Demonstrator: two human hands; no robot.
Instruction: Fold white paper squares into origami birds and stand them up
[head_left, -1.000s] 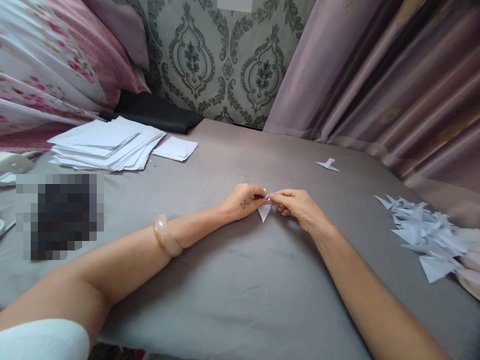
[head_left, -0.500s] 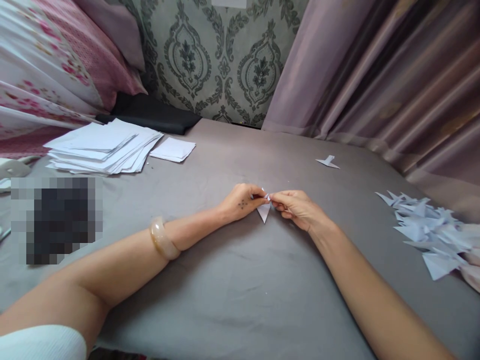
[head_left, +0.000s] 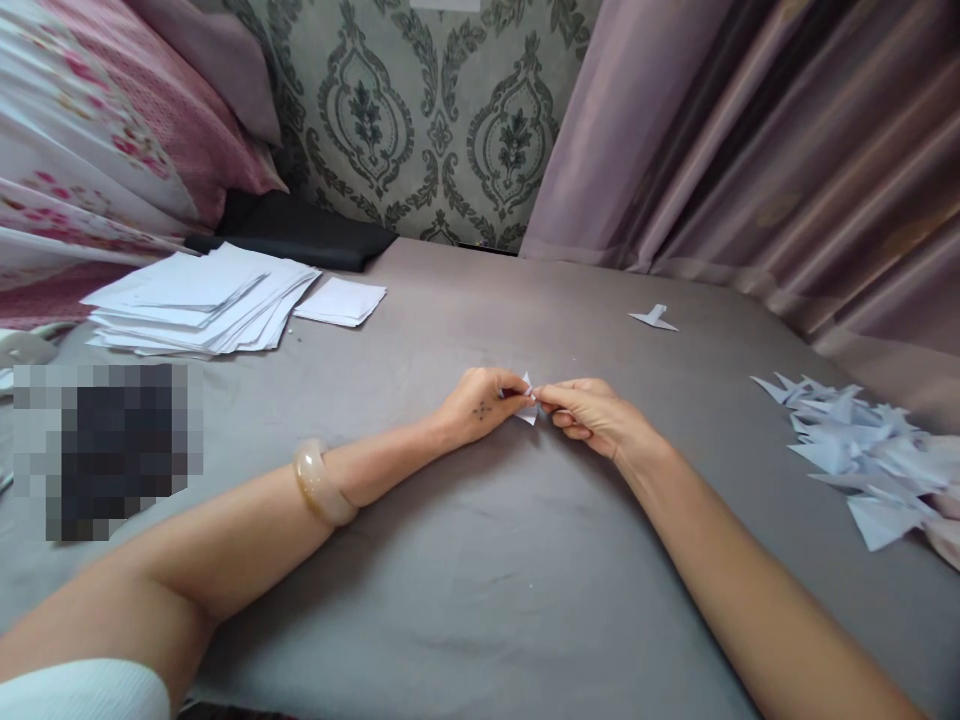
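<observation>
Over the middle of the grey sheet (head_left: 420, 560), both my hands pinch one small piece of folded white paper (head_left: 529, 414). My left hand (head_left: 484, 405) grips it from the left, thumb against fingers, with a bangle on that forearm. From the right, the thumb and forefinger of my right hand (head_left: 585, 410) close on the paper's edge, the other fingers curled under. Pale tips of the paper stick out above and below the fingertips; its middle is hidden. A single folded paper piece (head_left: 655, 318) with pointed wings lies farther off to the right.
A pile of folded paper pieces (head_left: 862, 440) lies at the right. At the back left are a large stack of white paper (head_left: 195, 300), a smaller stack (head_left: 341, 302) and a folded black item (head_left: 300, 235). A blurred dark object (head_left: 124, 450) lies at left.
The lower point of the folded paper that hung below my fingers now shows shorter and blunter. Both hands keep their pinch in nearly the same place; the view has shifted slightly.
</observation>
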